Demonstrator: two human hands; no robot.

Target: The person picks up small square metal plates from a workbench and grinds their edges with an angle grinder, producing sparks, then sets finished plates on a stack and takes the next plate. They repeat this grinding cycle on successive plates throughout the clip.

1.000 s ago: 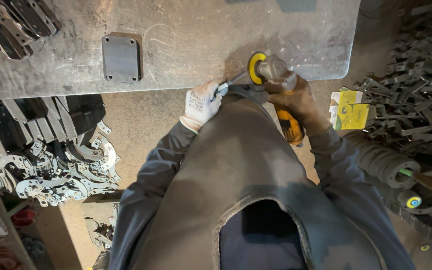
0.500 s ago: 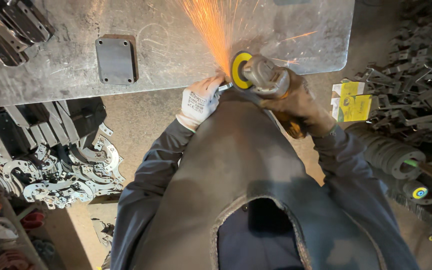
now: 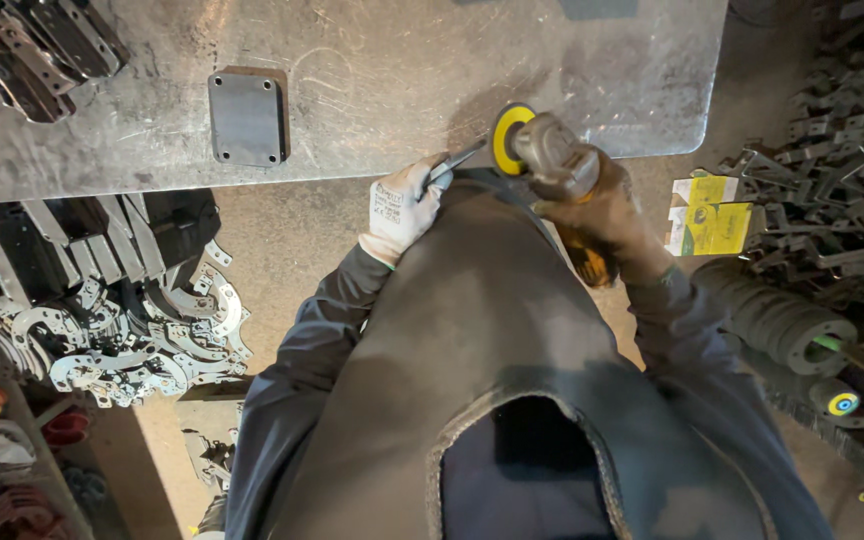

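Note:
My right hand (image 3: pixel 602 205), in a brown glove, grips an angle grinder (image 3: pixel 552 160) with a yellow-backed disc (image 3: pixel 508 136) at the near edge of the steel table (image 3: pixel 372 70). My left hand (image 3: pixel 400 205), in a white glove, pinches a small flat metal piece (image 3: pixel 455 162) that points toward the disc. No sparks show. My grey apron and dark sleeves fill the lower middle of the view.
A dark square plate with corner holes (image 3: pixel 246 116) lies on the table. Dark metal parts (image 3: pixel 32 50) are piled at the table's far left. Cut steel brackets (image 3: pixel 122 320) cover the floor left; yellow boxes (image 3: pixel 712 215), black rolls (image 3: pixel 782 320) and scrap lie right.
Half a second ago sparks flew from the disc against the piece; now the sparks have stopped and the grinder has shifted slightly right.

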